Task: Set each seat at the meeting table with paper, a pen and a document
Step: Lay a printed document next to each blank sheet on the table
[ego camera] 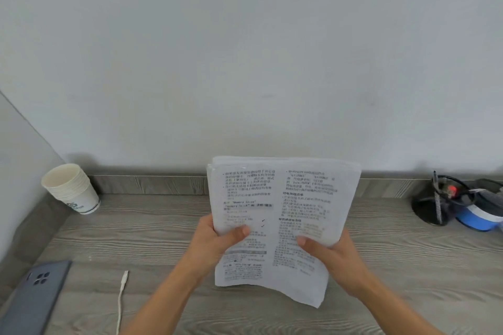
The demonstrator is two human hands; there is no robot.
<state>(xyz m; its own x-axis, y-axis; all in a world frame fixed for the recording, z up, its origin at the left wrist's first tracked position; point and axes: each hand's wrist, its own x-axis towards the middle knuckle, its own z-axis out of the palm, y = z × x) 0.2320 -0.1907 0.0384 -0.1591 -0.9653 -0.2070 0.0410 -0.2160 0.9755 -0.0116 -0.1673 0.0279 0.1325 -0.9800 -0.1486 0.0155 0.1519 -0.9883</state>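
A stack of printed documents (283,198) with dense black text in two columns is held up above the grey wood-grain table (163,231), in the middle of the head view. My left hand (215,239) grips its left edge, thumb on the front page. My right hand (326,250) grips the right side, thumb on the front as well. The lower corner of the top sheet curls loose toward me. A black mesh pen holder (438,204) with several pens stands at the far right.
A stack of white paper cups (72,189) stands at the back left corner by the wall. A grey phone (32,299) lies face down at the front left, with a white charging cable (121,296) beside it. A blue and white object (481,215) sits next to the pen holder.
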